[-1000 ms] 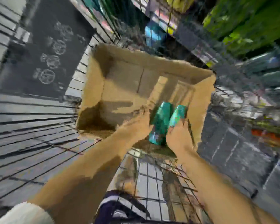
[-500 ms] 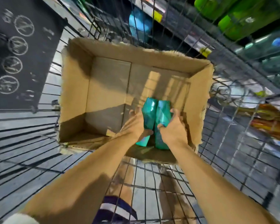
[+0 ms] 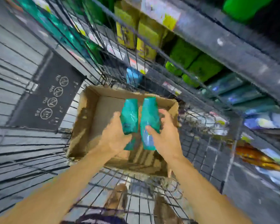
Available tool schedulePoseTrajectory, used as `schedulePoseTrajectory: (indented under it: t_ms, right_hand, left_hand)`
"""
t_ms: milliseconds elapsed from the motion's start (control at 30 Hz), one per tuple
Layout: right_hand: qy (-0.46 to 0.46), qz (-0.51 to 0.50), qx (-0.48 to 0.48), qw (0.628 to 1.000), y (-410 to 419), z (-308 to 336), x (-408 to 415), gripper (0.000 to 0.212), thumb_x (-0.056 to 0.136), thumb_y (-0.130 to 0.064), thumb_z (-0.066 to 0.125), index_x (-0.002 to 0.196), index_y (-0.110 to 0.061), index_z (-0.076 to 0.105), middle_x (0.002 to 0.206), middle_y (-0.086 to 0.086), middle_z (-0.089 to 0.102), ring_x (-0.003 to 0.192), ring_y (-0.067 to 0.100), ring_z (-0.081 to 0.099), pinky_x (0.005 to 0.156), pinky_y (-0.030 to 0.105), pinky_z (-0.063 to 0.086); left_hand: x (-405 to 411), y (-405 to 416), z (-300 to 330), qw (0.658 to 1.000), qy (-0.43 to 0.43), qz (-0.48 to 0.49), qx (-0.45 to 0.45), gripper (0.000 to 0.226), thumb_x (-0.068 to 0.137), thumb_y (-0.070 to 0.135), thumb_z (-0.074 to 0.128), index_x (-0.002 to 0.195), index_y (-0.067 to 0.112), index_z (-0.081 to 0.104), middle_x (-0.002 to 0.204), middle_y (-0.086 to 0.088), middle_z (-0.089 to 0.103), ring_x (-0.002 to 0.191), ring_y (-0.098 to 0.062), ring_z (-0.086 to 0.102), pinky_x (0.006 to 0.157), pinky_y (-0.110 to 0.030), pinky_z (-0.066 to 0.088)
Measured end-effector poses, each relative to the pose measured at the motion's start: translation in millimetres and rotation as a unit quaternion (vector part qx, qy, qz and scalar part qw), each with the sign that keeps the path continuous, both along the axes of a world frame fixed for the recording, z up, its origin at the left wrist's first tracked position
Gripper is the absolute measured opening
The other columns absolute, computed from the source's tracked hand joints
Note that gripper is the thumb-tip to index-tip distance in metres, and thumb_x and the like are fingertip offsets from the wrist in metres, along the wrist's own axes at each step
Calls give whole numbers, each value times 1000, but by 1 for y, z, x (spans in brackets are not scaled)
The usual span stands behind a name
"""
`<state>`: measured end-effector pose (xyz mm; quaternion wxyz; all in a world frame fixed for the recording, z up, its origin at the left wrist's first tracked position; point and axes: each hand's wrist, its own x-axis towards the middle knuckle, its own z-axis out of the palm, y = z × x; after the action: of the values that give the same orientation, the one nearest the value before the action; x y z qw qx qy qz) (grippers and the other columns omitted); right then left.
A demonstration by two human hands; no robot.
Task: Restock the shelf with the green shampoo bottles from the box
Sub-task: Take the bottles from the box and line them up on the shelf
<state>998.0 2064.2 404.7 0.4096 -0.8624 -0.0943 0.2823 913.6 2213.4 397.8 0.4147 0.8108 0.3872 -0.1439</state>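
Two teal-green shampoo bottles are held side by side above an open cardboard box (image 3: 86,120). My left hand (image 3: 113,136) grips the left bottle (image 3: 129,115) around its lower half. My right hand (image 3: 165,136) grips the right bottle (image 3: 149,120), thumb across its front. Both bottles are lifted clear of the box floor, which looks bare of other bottles. The box sits inside a wire shopping cart (image 3: 103,180). The shelf (image 3: 217,46) rises beyond the cart at the upper right.
The shelf carries bright green packs (image 3: 199,67), yellow boxes (image 3: 145,38) and teal bottles (image 3: 239,92). A dark cart flap with round warning symbols (image 3: 50,97) lies left of the box. Orange packets (image 3: 255,157) sit low on the right. My legs show below the cart.
Both hands have raised the two bottles out of the box and toward the shelf. The view has tilted up, bringing more of the shelf into sight.
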Motion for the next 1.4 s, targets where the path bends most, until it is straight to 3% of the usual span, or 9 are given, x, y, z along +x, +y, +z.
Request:
schedulePoseTrajectory:
  t_ms: [67, 200, 267, 433, 667, 800, 933, 1133, 1400]
  right_hand:
    - [-29, 3, 49, 998, -3, 51, 12, 64, 82, -32, 70, 135, -37, 34, 120, -9, 61, 106, 13, 61, 89, 42, 51]
    - [-108, -6, 127, 986, -28, 161, 30, 62, 82, -38, 70, 127, -57, 32, 126, -25, 55, 112, -5, 54, 90, 29, 50]
    - [-135, -20, 169, 976, -50, 217, 37, 59, 80, -41, 70, 124, -59, 34, 123, -26, 57, 111, -3, 57, 90, 33, 52]
    - [-242, -50, 249, 936, -125, 353, 49, 58, 81, -31, 72, 125, -51, 40, 115, -24, 62, 106, 1, 62, 84, 21, 52]
    - [-342, -112, 312, 879, -201, 471, 94, 55, 81, -14, 73, 128, -26, 45, 102, -18, 66, 93, 3, 66, 71, 13, 51]
    - [-376, -155, 318, 856, -224, 497, 134, 56, 80, -9, 73, 120, -35, 44, 100, -11, 63, 86, 4, 66, 71, 23, 54]
    - [-387, -199, 302, 848, -228, 492, 171, 57, 81, -7, 73, 127, -25, 44, 97, -16, 59, 80, -10, 60, 74, 18, 51]
    - [-393, -258, 218, 856, -213, 464, 204, 64, 86, -19, 67, 139, -30, 33, 131, -3, 56, 120, 13, 53, 103, 40, 45]
    - [-425, -338, 154, 826, -210, 440, 215, 62, 92, -20, 59, 145, -23, 28, 132, 4, 52, 118, 18, 51, 102, 36, 44]
  left_hand:
    - [8, 2, 55, 997, -69, 13, 14, 59, 69, 23, 79, 108, 28, 35, 98, 5, 61, 96, -24, 63, 64, -31, 47]
    - [24, -15, 174, 978, -204, 23, 29, 70, 64, 31, 87, 117, 23, 41, 109, 4, 65, 101, -19, 64, 82, -41, 53]
    - [34, -32, 227, 967, -253, 14, 32, 75, 61, 32, 87, 120, 23, 43, 111, 4, 66, 103, -17, 65, 86, -42, 54]
    - [63, -92, 362, 921, -372, -69, 97, 77, 51, 37, 91, 99, 64, 37, 84, 39, 60, 80, 27, 54, 64, 4, 37]
    - [117, -159, 495, 852, -483, -141, 141, 75, 46, 69, 73, 107, 42, 38, 91, 33, 55, 75, 22, 53, 65, 7, 33]
    - [147, -185, 538, 818, -527, -177, 147, 77, 51, 51, 86, 112, 37, 40, 91, 32, 54, 79, 25, 54, 64, 8, 34]
    - [171, -200, 556, 814, -534, -176, 146, 77, 54, 45, 88, 114, 34, 40, 93, 27, 56, 82, 6, 62, 67, 0, 43]
    - [180, -204, 559, 820, -530, -171, 134, 80, 56, 47, 86, 120, 34, 40, 100, 27, 57, 90, 5, 60, 77, -26, 54]
    - [178, -194, 553, 833, -514, -180, 99, 81, 53, 49, 85, 120, 39, 40, 98, 31, 58, 87, 13, 59, 69, -15, 52]
